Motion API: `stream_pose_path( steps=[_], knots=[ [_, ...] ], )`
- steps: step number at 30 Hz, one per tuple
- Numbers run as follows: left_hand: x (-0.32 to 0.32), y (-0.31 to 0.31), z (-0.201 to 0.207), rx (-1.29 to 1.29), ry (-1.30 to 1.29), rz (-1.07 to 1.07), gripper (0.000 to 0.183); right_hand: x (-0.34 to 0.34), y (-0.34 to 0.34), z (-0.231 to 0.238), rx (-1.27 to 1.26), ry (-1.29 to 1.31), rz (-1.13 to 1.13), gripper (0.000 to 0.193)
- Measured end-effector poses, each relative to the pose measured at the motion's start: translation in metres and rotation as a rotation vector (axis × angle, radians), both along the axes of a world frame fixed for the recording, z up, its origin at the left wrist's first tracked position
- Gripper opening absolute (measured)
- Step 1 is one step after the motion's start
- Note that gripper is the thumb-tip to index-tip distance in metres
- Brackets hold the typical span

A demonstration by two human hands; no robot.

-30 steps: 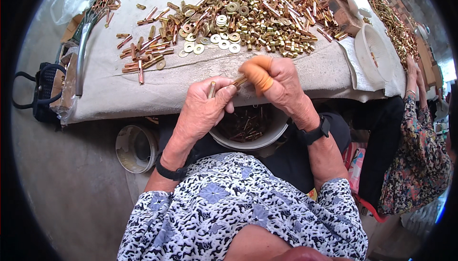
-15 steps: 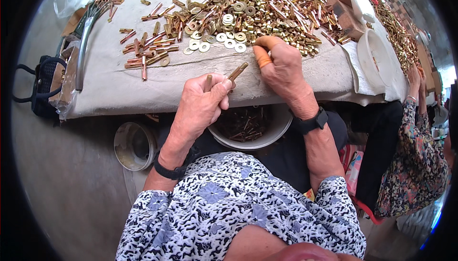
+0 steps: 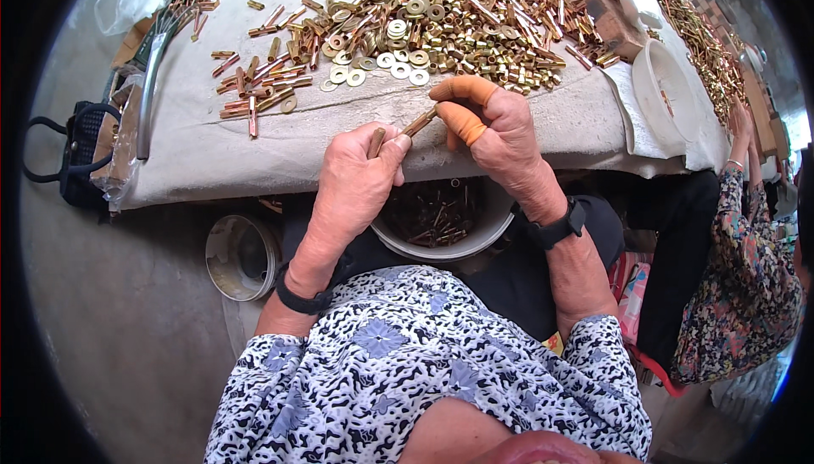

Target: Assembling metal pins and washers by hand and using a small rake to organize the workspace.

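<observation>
My left hand (image 3: 352, 180) is closed around a brass-coloured expansion anchor (image 3: 417, 123), which slants up to the right from between thumb and fingers. A second similar metal piece (image 3: 376, 142) sticks up from the same hand. Orange finger covers sit on the thumb and forefinger of my right hand (image 3: 513, 133). Those two fingertips pinch at the anchor's far end; whatever small part they may hold is hidden. Beyond my hands lie flat washers (image 3: 396, 32), a heap of small brass-coloured nuts (image 3: 500, 57) and loose metal sleeves (image 3: 267, 78) on the pale cloth-covered table (image 3: 280, 155).
Below the table edge, between my knees, stands a bucket (image 3: 441, 255) of dark metal pieces. Another bucket (image 3: 214, 256) is at left, near a dark bag (image 3: 83, 155). A white basin (image 3: 657, 104) and a co-worker's hand (image 3: 740, 133) are at right, beside bricks (image 3: 615, 27).
My right hand has come from the nuts' near edge down and left to the anchor's tip. The left hand stays nearly in place, still gripping its pieces.
</observation>
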State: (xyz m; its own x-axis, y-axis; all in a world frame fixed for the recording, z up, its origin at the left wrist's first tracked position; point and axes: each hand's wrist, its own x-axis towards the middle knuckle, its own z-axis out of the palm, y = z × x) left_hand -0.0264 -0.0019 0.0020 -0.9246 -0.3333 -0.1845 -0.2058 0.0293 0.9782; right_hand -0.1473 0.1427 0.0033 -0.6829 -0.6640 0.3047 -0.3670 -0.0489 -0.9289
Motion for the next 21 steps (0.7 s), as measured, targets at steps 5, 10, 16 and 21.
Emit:
stream_pose_path(
  steps=[5, 10, 16, 21],
  knots=[
    [0.003, 0.006, 0.005, -0.269, 0.035, 0.031, 0.018, 0.001, 0.001, 0.002, 0.059, 0.292, -0.079, 0.017],
    [0.002, 0.012, 0.001, -0.384, 0.078, 0.073, 0.016, -0.005, 0.004, -0.002, 0.226, 0.47, -0.123, 0.02],
    [0.002, 0.007, 0.006, -0.111, 0.022, 0.047, 0.016, 0.002, -0.002, -0.004, -0.019, 0.143, -0.111, 0.026],
    [0.002, 0.007, -0.002, 0.049, 0.01, -0.013, 0.019, -0.004, 0.01, 0.003, 0.301, 0.118, -0.071, 0.022]
  ],
)
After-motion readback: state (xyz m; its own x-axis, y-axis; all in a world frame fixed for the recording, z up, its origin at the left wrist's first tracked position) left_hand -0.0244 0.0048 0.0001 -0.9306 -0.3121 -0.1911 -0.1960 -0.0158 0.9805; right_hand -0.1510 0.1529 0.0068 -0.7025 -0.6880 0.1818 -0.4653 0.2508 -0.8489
